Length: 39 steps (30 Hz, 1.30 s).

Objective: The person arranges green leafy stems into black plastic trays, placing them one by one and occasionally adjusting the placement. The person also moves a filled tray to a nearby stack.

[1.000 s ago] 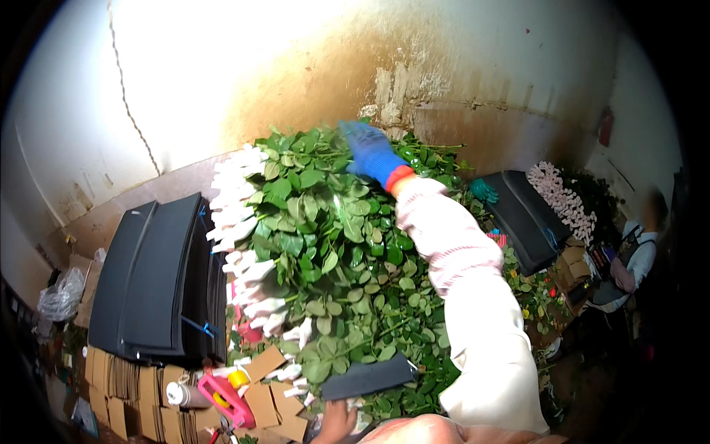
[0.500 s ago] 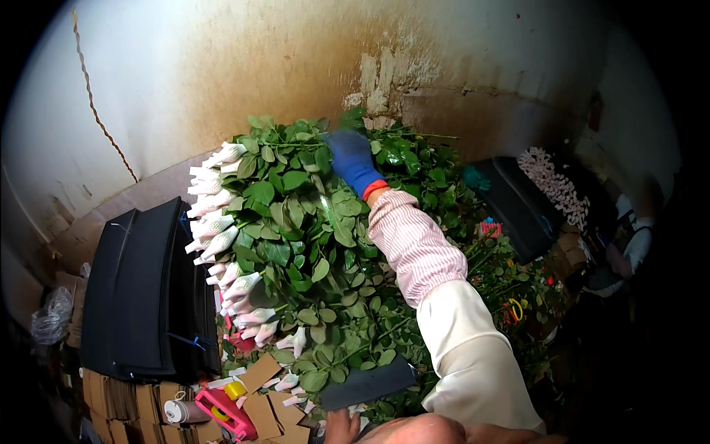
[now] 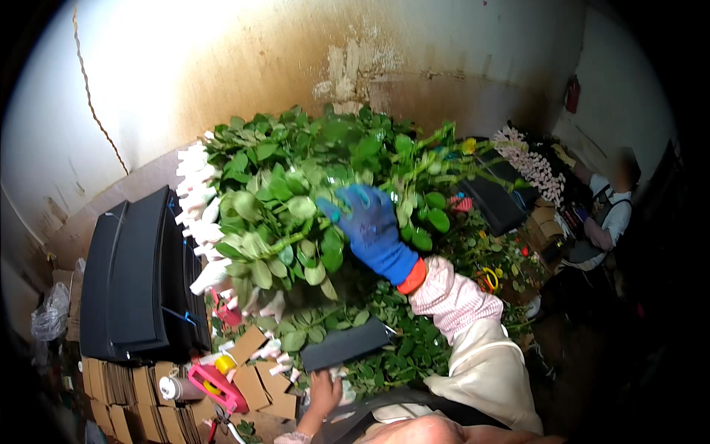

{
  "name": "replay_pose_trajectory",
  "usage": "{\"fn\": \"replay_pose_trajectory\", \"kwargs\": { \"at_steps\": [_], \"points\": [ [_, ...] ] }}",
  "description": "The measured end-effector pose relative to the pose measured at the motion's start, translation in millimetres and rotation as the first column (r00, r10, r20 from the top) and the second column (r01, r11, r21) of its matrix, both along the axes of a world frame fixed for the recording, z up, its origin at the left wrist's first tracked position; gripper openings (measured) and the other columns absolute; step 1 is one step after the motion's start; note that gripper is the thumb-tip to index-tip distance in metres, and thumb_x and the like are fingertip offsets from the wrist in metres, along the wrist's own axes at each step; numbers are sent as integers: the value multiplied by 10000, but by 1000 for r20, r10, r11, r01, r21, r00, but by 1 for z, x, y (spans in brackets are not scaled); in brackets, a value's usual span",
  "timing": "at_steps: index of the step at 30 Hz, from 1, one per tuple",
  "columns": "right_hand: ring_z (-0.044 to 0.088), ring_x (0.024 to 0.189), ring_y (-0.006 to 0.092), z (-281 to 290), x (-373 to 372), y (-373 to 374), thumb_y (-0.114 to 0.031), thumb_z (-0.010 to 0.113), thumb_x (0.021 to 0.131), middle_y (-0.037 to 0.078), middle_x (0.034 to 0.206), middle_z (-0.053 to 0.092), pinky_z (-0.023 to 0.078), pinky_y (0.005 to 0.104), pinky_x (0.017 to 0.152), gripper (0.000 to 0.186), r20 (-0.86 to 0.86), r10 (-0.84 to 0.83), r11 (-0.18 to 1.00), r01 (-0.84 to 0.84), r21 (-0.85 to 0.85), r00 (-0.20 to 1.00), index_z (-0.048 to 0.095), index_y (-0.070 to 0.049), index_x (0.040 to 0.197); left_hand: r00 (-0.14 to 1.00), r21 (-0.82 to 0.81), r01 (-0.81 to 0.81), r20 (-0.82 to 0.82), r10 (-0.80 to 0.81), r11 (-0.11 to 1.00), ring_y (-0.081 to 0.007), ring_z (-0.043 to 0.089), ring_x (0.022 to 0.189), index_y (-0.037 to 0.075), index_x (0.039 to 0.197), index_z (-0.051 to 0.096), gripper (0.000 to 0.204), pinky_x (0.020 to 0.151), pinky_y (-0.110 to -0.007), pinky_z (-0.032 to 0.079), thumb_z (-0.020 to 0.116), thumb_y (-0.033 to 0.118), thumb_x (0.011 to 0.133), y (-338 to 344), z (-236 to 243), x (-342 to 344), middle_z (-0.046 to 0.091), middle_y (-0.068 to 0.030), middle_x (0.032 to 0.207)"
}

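Observation:
My right hand [image 3: 366, 229], in a blue glove with an orange cuff, is closed around a bundle of leafy rose stems [image 3: 299, 222] raised above the pile. The bundle's flower heads [image 3: 198, 211], in white net sleeves, point left. More green stems [image 3: 318, 126] lie behind it against the wall. My bare left hand [image 3: 324, 392] is low at the front, its fingers apart at the near edge of a flat dark grey slab [image 3: 346, 348]. Whether it presses on that slab is hard to tell. More leaves [image 3: 399, 370] lie around the slab.
Black bins [image 3: 133, 274] stand at left, above stacked cardboard [image 3: 140, 392]. A pink tape dispenser [image 3: 222, 388], a white-lidded cup [image 3: 177, 388] and pliers [image 3: 229, 429] sit at front left. At right are another black bin [image 3: 495, 196], pale flower heads [image 3: 529, 163] and a person [image 3: 614, 214].
My right hand has come nearer and down from the back of the pile, bringing the rose bundle with it. My left hand has moved slightly up and left, and the whole view has shifted.

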State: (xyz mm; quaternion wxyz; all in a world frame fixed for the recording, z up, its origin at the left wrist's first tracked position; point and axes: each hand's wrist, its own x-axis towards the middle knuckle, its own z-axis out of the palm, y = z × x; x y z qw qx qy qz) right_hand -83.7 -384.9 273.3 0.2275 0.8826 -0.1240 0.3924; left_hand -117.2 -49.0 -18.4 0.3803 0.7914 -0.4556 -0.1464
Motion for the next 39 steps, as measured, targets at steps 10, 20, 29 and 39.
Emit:
{"fn": "replay_pose_trajectory", "kwargs": {
  "at_steps": [10,20,29,39],
  "points": [
    [515,1302,325,-128,-134,2,-280,773,763,113,1456,511,471,422,1021,550,-469,419,757,-13,654,778,618,-169,1279,999,-31,-4,-36,3,1000,-520,474,1154,-37,1261,490,447,996,-524,405,644,191,909,2,-5,0,503,-326,1264],
    [586,1198,294,-74,-101,25,-195,734,796,79,1331,599,470,412,1021,360,-555,233,770,197,607,798,666,-167,1149,999,-21,-23,-27,22,1000,-462,509,1118,8,1337,484,488,960,-485,422,652,195,919,5,-4,1,521,-267,1221],
    [520,1259,285,-78,-123,39,11,638,738,71,1413,530,403,442,1092,562,-231,158,882,-32,469,960,643,-189,1263,995,-7,-19,-101,18,1000,-501,466,1191,-6,1332,457,509,1017,-519,392,643,207,909,2,-11,3,493,-299,1310],
    [627,1072,339,-160,-224,65,-40,688,722,125,1184,656,491,441,967,579,-645,408,754,160,638,646,621,-171,1283,1000,114,-4,-22,7,993,-391,482,1227,48,1260,591,491,1042,-478,397,702,275,840,8,-48,3,548,-205,1240]
  ]
}}
